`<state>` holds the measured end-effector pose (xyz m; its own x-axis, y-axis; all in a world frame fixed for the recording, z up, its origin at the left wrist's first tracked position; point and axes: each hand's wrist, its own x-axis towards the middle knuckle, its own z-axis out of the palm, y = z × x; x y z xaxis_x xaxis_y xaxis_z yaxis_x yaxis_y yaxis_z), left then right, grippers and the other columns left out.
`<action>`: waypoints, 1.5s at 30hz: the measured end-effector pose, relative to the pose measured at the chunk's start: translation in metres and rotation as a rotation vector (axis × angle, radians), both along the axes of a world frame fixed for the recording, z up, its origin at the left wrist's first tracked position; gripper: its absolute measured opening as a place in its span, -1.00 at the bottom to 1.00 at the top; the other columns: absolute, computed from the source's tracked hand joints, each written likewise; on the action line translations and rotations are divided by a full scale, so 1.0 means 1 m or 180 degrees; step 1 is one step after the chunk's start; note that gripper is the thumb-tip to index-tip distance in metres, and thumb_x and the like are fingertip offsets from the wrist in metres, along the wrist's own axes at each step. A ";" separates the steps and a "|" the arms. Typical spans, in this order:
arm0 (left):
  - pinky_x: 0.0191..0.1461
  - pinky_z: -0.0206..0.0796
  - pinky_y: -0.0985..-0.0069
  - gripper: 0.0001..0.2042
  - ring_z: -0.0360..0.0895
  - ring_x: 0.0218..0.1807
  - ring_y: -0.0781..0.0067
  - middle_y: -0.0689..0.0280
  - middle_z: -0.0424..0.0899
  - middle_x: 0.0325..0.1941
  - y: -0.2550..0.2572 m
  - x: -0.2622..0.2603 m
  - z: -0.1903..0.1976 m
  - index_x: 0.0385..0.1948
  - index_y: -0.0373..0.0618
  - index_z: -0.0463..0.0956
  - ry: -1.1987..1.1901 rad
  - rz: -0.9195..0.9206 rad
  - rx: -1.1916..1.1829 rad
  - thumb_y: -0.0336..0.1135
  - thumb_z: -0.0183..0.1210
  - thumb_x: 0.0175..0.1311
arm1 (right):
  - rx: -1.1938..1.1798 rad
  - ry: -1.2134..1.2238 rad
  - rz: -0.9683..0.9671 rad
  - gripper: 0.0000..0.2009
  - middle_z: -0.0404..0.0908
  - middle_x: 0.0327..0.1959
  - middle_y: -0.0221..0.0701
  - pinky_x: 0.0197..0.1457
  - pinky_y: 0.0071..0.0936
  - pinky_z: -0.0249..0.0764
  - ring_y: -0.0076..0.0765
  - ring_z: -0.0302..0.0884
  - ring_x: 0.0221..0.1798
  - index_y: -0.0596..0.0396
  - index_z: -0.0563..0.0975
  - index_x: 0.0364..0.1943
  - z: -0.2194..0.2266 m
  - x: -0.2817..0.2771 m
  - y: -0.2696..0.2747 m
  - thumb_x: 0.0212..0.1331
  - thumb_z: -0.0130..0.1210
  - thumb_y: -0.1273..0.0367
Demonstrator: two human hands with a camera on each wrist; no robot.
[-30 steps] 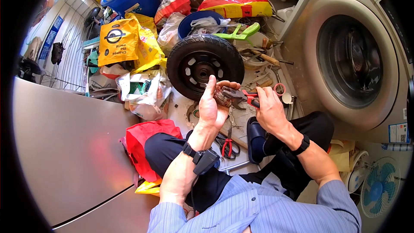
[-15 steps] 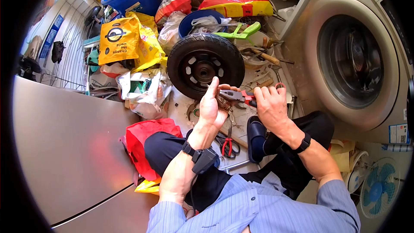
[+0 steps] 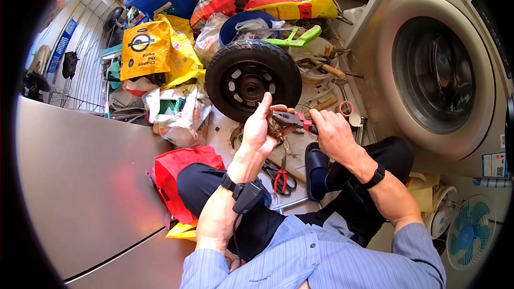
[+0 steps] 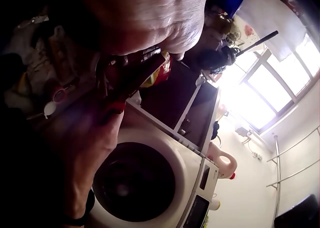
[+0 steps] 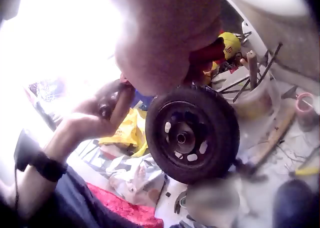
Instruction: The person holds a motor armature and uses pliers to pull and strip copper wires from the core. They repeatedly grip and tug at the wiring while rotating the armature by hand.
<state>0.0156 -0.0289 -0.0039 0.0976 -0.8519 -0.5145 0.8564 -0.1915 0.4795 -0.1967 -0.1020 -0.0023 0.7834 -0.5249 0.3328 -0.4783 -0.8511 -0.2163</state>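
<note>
In the head view my left hand [image 3: 258, 128] holds a small rusty metal part [image 3: 276, 126] in its curled fingers, thumb pointing up. My right hand [image 3: 333, 134] grips red-handled pliers [image 3: 297, 120], whose nose reaches the part. Both hands hover just in front of a black rubber wheel [image 3: 251, 77] lying on the floor. The left wrist view shows the pliers [image 4: 129, 78] under my palm, with the right hand [image 4: 85, 148] below. In the right wrist view my left hand [image 5: 95, 119] holds the dark part [image 5: 108, 105] beside the wheel [image 5: 192, 133].
A washing machine [image 3: 433, 69] stands at the right and a steel appliance face [image 3: 80, 182] at the left. Red-handled scissors [image 3: 279, 177] lie on the floor by my knee. Yellow bags [image 3: 147, 48], a red bag [image 3: 179, 174] and loose tools crowd around the wheel. A small fan [image 3: 468, 230] sits bottom right.
The pliers' nose has closed in on the rusty part, which sat more exposed in my left palm a second ago. Both hands shifted slightly left.
</note>
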 end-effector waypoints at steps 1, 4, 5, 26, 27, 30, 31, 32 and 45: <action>-0.07 0.68 0.14 -0.46 0.77 -0.06 0.14 0.12 0.80 -0.18 0.000 0.001 -0.003 -0.31 -0.11 0.67 0.0038 -0.0019 0.0003 0.27 0.10 0.47 | 0.0006 -0.0002 0.0058 -0.61 0.58 -0.28 -0.25 -0.13 -0.21 0.47 -0.09 0.59 -0.20 0.20 0.50 0.07 0.000 0.000 0.000 0.09 0.12 0.53; -0.08 0.68 0.14 -0.45 0.77 -0.06 0.15 0.11 0.79 -0.16 0.002 0.002 -0.005 -0.31 -0.11 0.67 0.0135 -0.0009 0.0014 0.27 0.09 0.47 | 0.0201 0.0017 -0.0039 -0.62 0.57 -0.28 -0.23 -0.13 -0.17 0.50 -0.06 0.59 -0.21 0.19 0.50 0.06 -0.005 0.001 0.000 0.09 0.13 0.54; -0.09 0.68 0.14 -0.45 0.77 -0.07 0.15 0.10 0.79 -0.16 0.002 0.002 -0.004 -0.30 -0.12 0.67 0.0193 0.0020 0.0016 0.27 0.08 0.47 | 0.0196 0.0019 -0.0036 -0.62 0.57 -0.28 -0.23 -0.13 -0.17 0.50 -0.06 0.59 -0.21 0.19 0.50 0.06 -0.006 0.001 0.000 0.09 0.13 0.54; -0.08 0.65 0.12 -0.60 0.73 -0.31 0.10 0.12 0.73 -0.43 -0.010 -0.002 -0.024 -0.46 -0.11 0.58 -0.0058 0.0844 0.0148 0.06 0.30 0.39 | 0.1659 0.0133 -0.0562 -0.74 0.65 -0.42 0.03 -0.24 0.02 0.54 0.24 0.66 -0.27 0.17 0.52 -0.27 -0.006 0.016 0.029 0.36 0.23 0.24; -0.09 0.65 0.13 -0.61 0.72 -0.34 0.12 0.12 0.72 -0.44 -0.011 -0.003 -0.024 -0.47 -0.10 0.57 -0.0315 0.0984 0.0170 0.04 0.31 0.40 | 0.1661 0.0131 -0.0563 -0.74 0.65 -0.42 0.03 -0.24 0.02 0.54 0.24 0.66 -0.27 0.17 0.52 -0.27 -0.008 0.017 0.031 0.36 0.23 0.24; -0.14 0.64 0.15 -0.58 0.70 -0.37 0.15 0.12 0.70 -0.48 -0.014 -0.007 -0.020 -0.48 -0.09 0.53 -0.0384 0.1149 0.0032 0.07 0.28 0.42 | 0.1833 0.0047 -0.0628 -0.72 0.66 -0.43 0.01 -0.22 0.01 0.54 0.25 0.67 -0.26 0.21 0.56 -0.21 -0.007 0.020 0.032 0.35 0.25 0.23; -0.16 0.64 0.15 -0.57 0.70 -0.38 0.16 0.13 0.69 -0.49 -0.015 -0.008 -0.018 -0.48 -0.09 0.53 -0.0229 0.1247 -0.0093 0.09 0.27 0.42 | 0.2194 0.0084 -0.0721 -0.72 0.67 -0.37 0.06 -0.15 0.05 0.53 0.28 0.66 -0.21 0.22 0.56 -0.18 -0.002 0.024 0.032 0.36 0.21 0.23; -0.19 0.63 0.16 -0.56 0.70 -0.39 0.20 0.16 0.67 -0.51 -0.016 -0.009 -0.016 -0.48 -0.08 0.52 -0.0382 0.1318 -0.0132 0.11 0.26 0.42 | 0.2575 0.0128 -0.0816 -0.72 0.68 -0.31 0.11 -0.08 0.09 0.53 0.31 0.66 -0.15 0.24 0.57 -0.14 0.000 0.027 0.035 0.37 0.18 0.24; -0.23 0.62 0.21 -0.52 0.65 -0.45 0.30 0.31 0.60 -0.56 -0.023 0.009 0.004 -0.56 -0.01 0.50 0.0095 0.1426 -0.0316 0.18 0.21 0.43 | 0.3933 -0.0902 -0.0752 -0.77 0.41 -0.58 -0.59 -0.43 -0.46 0.25 -0.64 0.28 -0.50 0.14 0.50 -0.38 0.008 0.054 0.062 0.37 0.18 0.30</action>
